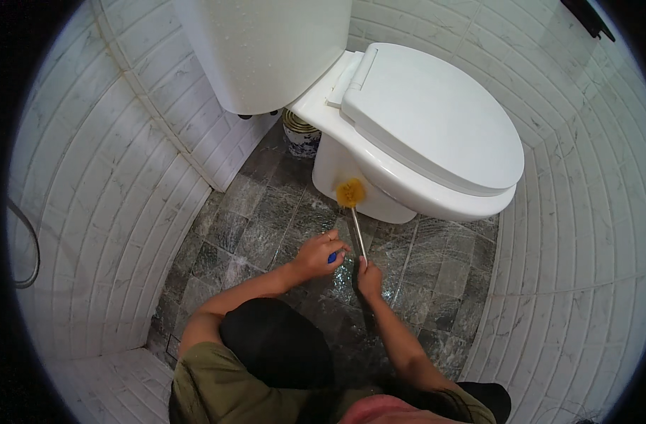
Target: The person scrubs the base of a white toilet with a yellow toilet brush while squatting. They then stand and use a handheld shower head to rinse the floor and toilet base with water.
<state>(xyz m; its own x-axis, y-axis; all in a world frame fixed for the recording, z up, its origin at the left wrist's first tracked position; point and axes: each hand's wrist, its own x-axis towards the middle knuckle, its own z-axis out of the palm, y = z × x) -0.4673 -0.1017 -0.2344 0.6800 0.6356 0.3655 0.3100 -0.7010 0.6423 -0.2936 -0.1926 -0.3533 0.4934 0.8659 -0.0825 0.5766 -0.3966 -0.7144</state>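
"Starting with the brush: where does it lie from the hands?"

"Its yellow bristle head (350,192) is straight ahead and slightly left of the right hand (369,277), in front of the toilet pedestal (330,169). Contact with the pedestal cannot be confirmed from this angle."

"Long axis?"

"The slim metallic handle (358,233) runs from the right hand away from the person, leaning a little left toward the pedestal. The right hand sits at the near end, so the bristle head is a full handle's length beyond it."

"Grip?"

"Right: fingers curled around the handle, no gap visible. Left hand (321,254): fingers bent around a small blue object (333,258), mostly covered; its kind cannot be told."

"Which hand is nearer the bristle head?"

"The left, by position. It lies left of the handle, just beside it and apart from it, yet only the right has hold of the brush."

"Surroundings?"

"Seat lid (436,113) down above and right of the bristle head; tank (273,49) beyond, to the left. Metal can (300,134) beside the pedestal, on the grey tiled floor (252,233), which shines wet near the hands."
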